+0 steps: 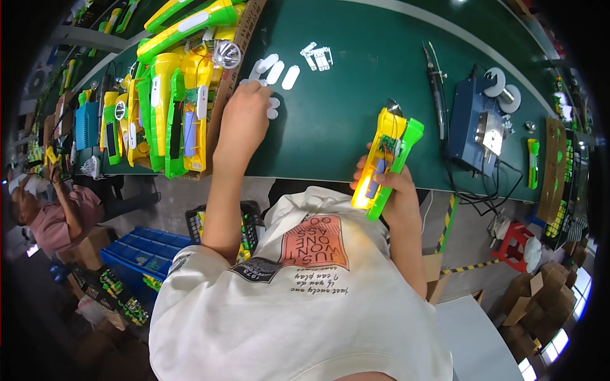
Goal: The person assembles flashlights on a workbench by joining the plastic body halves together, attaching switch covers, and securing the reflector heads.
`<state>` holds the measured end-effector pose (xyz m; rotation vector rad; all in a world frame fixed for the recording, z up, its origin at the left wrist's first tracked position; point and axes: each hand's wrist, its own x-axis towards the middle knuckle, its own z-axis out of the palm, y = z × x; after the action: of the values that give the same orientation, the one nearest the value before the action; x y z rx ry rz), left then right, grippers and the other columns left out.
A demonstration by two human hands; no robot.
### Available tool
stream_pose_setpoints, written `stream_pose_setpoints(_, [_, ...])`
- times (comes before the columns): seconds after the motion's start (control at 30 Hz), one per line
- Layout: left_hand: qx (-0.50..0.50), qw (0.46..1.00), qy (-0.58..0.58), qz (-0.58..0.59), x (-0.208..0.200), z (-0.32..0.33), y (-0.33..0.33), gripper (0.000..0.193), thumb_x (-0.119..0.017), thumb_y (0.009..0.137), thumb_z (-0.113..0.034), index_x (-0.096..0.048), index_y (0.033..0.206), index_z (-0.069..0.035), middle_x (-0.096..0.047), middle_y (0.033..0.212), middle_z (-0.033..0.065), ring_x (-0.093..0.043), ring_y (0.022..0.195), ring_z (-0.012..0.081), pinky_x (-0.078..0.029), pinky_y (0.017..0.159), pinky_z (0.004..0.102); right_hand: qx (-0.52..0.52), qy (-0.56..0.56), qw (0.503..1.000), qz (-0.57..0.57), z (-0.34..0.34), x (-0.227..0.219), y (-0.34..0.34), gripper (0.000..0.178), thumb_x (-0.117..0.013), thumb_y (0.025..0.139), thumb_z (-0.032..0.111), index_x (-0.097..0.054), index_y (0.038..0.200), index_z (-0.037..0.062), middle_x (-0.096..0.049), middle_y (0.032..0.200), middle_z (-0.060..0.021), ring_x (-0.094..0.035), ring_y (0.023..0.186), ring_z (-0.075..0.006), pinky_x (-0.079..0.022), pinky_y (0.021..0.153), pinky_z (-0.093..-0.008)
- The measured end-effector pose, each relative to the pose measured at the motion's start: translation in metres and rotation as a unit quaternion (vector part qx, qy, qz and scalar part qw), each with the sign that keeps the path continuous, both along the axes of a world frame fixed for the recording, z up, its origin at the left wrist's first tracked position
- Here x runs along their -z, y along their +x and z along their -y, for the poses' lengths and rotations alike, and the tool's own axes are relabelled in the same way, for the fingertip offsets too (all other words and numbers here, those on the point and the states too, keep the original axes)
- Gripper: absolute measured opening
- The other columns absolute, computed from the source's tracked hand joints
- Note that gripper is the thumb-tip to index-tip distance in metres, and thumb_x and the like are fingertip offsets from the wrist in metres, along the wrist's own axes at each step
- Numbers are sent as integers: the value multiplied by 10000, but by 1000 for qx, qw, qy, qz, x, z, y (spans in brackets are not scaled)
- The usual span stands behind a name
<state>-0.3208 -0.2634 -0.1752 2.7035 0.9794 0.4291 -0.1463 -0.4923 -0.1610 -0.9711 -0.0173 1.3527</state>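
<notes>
Crowding the left part of the worktop [318, 130], the carton [249, 28] is heaped above its rim with torches [164, 101]; a knock from the left forearm [227, 184] could dislodge one or tug a loose wire. Just beside the carton, the left hand [246, 114] is palm-down, fingers bent over white oval pieces [290, 77]; whether it grips one is hidden. Lying loose and close together, they could come up doubled or scatter towards the small white parts [318, 56] nearer the far edge. Further right, the right hand [401, 189] is wrapped around the split torch [399, 159], held across the near edge; a slack hold could let its halves spread, straining the wires or dropping the blue cell [379, 169]. Towards the right edge, cables [467, 195] from the blue station [466, 136] loop by the near edge, where a passing arm could snag them.
</notes>
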Motion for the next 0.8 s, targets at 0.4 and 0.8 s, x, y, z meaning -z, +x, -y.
stream_pose_setpoints(0.4, [-49,872,-411,261,-19,39,44,56,-644,839,-50,-634,807,-6,-639,738,55,-578,603,105,-431,519,247,-31,16,999,-3,34,10,29,566,-615,711,33,-455,1250,-38,-610,985,-165,-649,841,-277,-573,749,-421])
stream_pose_setpoints(0.8, [65,986,58,139,28,98,76,109,-674,750,-54,-645,853,-34,-607,835,87,-567,726,254,-472,630,368,10,-22,999,49,41,6,22,426,-652,741,39,-522,1144,-13,-626,975,-133,-649,855,-260,-558,753,-399])
